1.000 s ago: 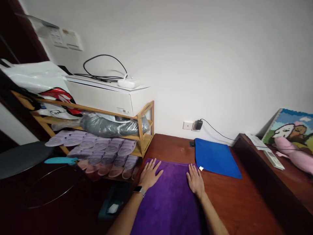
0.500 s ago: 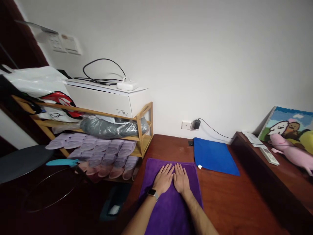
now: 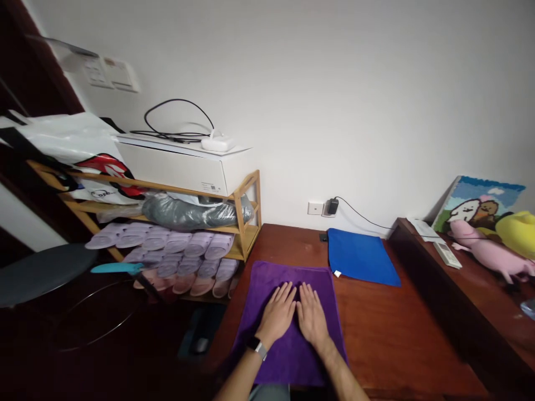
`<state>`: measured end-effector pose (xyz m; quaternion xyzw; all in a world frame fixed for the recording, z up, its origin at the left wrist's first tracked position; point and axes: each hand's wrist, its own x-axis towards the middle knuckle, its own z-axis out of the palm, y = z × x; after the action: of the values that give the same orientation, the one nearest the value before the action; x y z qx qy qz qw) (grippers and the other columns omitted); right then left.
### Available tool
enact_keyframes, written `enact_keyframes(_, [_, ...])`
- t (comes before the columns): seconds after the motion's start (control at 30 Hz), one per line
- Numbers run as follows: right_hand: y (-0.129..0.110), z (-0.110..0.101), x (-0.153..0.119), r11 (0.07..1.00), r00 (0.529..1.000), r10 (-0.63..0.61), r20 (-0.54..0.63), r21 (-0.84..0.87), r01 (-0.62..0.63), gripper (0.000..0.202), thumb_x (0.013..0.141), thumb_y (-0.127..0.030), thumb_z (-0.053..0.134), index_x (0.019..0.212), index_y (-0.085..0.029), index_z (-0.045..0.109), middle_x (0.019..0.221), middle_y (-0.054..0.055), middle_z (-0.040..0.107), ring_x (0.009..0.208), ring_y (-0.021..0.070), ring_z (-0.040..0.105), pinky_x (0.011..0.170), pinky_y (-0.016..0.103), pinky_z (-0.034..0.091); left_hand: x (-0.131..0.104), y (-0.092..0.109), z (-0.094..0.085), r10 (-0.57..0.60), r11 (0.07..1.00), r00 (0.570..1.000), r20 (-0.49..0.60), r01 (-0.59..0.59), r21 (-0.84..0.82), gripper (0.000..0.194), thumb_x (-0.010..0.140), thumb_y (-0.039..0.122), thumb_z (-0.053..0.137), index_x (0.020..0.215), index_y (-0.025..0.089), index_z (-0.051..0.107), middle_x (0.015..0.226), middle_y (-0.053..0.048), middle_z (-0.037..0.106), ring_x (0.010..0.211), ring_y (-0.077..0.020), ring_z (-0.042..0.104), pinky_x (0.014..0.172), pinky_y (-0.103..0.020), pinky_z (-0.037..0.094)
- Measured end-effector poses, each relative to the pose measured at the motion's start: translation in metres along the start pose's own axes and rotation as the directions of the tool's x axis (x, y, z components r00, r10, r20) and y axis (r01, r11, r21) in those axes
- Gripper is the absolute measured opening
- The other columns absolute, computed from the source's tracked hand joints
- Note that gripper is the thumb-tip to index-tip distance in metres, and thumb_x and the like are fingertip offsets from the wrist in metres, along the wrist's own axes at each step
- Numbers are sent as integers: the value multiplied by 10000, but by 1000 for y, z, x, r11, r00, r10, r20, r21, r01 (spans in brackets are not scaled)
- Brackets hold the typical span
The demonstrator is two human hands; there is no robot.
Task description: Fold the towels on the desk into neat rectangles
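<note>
A purple towel (image 3: pixel 267 356) lies spread out on the brown wooden table, its near edge close to the table's front. My left hand (image 3: pixel 277 313) rests flat on it, fingers stretched forward, with a watch on the wrist. Beside it my right hand (image 3: pixel 311 314) also lies flat on the cloth, palm down. The two hands are close together with thumbs nearly touching. Neither hand grips anything. To the right, a folded blue cloth (image 3: pixel 363 257) with a small white tag lies farther back on the table.
Left of the table stands a wooden rack (image 3: pixel 246 239) with several lilac slippers (image 3: pixel 179 242) and a white box (image 3: pixel 179 166) on top. A plugged-in black adapter (image 3: pixel 333 206) is on the wall. On the raised right ledge are a remote (image 3: pixel 447 254) and a pink plush toy (image 3: pixel 489 253).
Both hands have slid a little toward me on the purple towel. The towel's far edge is now farther ahead of the fingertips, and its near edge shows. The view has shifted slightly.
</note>
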<state>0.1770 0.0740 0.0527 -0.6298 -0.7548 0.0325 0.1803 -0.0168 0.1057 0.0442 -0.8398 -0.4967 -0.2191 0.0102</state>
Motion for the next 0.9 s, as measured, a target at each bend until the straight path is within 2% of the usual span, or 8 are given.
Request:
enact_keyframes(0.07, [-14, 7, -15, 999, 998, -48, 42, 20, 48, 598, 1108, -360, 228, 1648, -156, 381, 1714, 95, 358, 1612, 222, 295, 1323, 433, 238, -19, 20, 10, 45, 999, 998, 34, -45, -14, 548, 1109, 353, 286, 1617, 237, 456, 1658, -76, 517, 1553, -225, 441, 1303, -474, 343])
enact_keyframes(0.13, [-11, 7, -24, 999, 995, -31, 90, 10, 30, 596, 1099, -357, 261, 1642, -147, 389, 1703, 102, 373, 1599, 226, 326, 1317, 434, 255, -35, 15, 12, 38, 999, 997, 68, -37, -5, 553, 1107, 390, 304, 1618, 242, 455, 1654, -77, 519, 1548, -239, 450, 1292, -484, 357])
enact_keyframes(0.3, [32, -22, -28, 984, 979, 164, 117, -86, -155, 619, 1084, -357, 283, 1633, -95, 396, 1705, 129, 346, 1603, 246, 313, 1311, 438, 265, -50, -55, -14, -107, 993, 991, 78, 103, 54, 572, 1086, 444, 341, 1579, 216, 521, 1646, -109, 515, 1535, -285, 471, 1266, -519, 392])
enact_keyframes(0.4, [35, -36, -30, 980, 973, 191, 131, -88, -181, 630, 1087, -365, 268, 1622, -60, 405, 1699, 144, 354, 1604, 256, 306, 1312, 430, 267, -50, -70, -30, -125, 991, 991, 43, 123, 58, 575, 1085, 430, 334, 1580, 205, 518, 1611, -128, 558, 1509, -281, 507, 1261, -521, 402])
enact_keyframes(0.47, [19, -35, -37, 987, 985, 151, 80, -64, -146, 627, 1095, -359, 241, 1624, -65, 402, 1701, 141, 351, 1609, 253, 294, 1317, 430, 257, -54, -55, -31, -103, 993, 995, 9, 102, 53, 572, 1096, 411, 312, 1599, 204, 488, 1626, -125, 541, 1530, -272, 479, 1277, -518, 384])
enact_keyframes(0.53, [-6, -27, -47, 994, 995, 100, 26, -37, -99, 618, 1097, -341, 219, 1631, -83, 395, 1704, 132, 347, 1611, 247, 288, 1319, 443, 258, -61, -29, -25, -41, 999, 999, -8, 41, 35, 560, 1105, 410, 311, 1609, 229, 472, 1656, -104, 505, 1551, -263, 448, 1288, -509, 369])
enact_keyframes(0.67, [-46, -6, -69, 997, 995, 74, 64, -5, -73, 606, 1090, -340, 244, 1632, -118, 397, 1700, 114, 357, 1612, 252, 286, 1324, 465, 248, -82, 9, -12, 31, 1000, 999, 22, -31, 4, 544, 1103, 465, 356, 1611, 303, 461, 1658, -73, 510, 1542, -259, 461, 1272, -506, 391])
enact_keyframes(0.9, [-50, -11, -77, 997, 992, 69, 104, 39, -74, 620, 1089, -370, 225, 1645, -138, 373, 1718, 72, 327, 1621, 242, 261, 1341, 461, 196, -88, 7, -17, -6, 1000, 998, 64, 6, 9, 553, 1096, 504, 361, 1604, 318, 473, 1662, -60, 506, 1543, -250, 459, 1276, -494, 381])
